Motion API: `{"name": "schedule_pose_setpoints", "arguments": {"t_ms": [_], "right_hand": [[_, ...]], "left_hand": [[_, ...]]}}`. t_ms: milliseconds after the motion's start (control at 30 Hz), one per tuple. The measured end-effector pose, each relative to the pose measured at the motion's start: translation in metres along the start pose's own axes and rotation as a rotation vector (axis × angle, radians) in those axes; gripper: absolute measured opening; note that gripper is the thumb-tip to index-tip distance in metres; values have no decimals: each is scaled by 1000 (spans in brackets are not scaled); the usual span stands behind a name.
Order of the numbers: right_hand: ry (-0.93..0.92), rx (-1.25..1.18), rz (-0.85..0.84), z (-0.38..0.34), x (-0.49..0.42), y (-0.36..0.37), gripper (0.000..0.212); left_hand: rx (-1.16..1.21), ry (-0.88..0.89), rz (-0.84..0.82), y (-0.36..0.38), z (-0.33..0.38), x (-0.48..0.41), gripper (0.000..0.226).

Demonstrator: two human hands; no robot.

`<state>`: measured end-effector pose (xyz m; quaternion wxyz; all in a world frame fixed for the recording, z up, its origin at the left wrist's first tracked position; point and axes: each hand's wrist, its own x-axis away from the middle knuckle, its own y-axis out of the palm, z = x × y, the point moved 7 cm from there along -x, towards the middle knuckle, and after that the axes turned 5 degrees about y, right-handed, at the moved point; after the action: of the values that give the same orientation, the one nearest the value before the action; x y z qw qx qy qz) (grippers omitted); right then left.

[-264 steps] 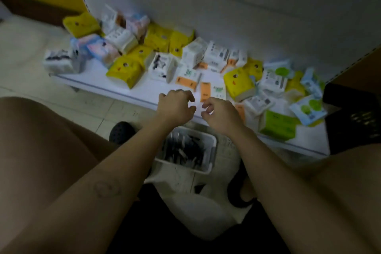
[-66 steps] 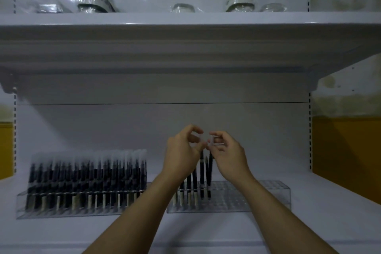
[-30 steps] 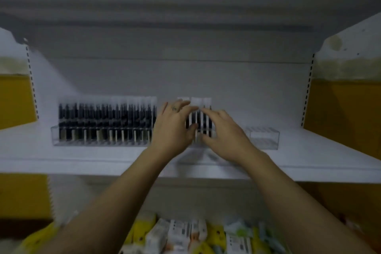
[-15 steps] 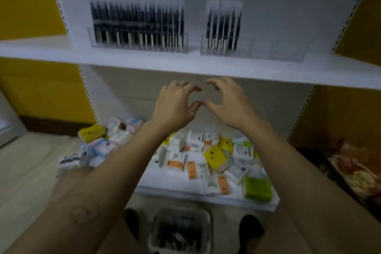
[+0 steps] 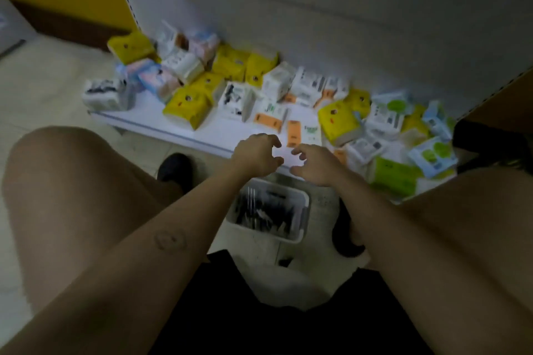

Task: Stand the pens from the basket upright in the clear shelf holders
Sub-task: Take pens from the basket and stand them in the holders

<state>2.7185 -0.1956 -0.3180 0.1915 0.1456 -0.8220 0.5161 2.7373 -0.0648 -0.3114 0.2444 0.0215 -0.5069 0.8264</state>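
Both hands empty: left hand (image 5: 255,154) and right hand (image 5: 315,164) hover above the basket (image 5: 301,219), fingers loosely curled and spread. Pens (image 5: 264,209) lie loose inside it, on the floor below the bottom shelf (image 5: 219,132).

The basket (image 5: 302,228) is white and the pens (image 5: 265,210) are black. The packs (image 5: 187,105) are yellow, green and white. The shelf (image 5: 219,130) is white.

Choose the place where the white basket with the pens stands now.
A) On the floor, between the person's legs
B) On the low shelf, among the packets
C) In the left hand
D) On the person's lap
A: the basket rests on the floor in front of the low shelf; the left hand and the right hand hold nothing.
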Motion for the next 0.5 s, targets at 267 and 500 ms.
{"name": "schedule_pose_setpoints", "arguments": {"t_ms": [267,500], "right_hand": [[184,-12,-344,59,-64,125,33],[311,-68,-510,89,-79,199,28]], "left_hand": [[95,-182,-309,112,-59,-37,45],[192,-262,-395,177,-95,-42,30]]}}
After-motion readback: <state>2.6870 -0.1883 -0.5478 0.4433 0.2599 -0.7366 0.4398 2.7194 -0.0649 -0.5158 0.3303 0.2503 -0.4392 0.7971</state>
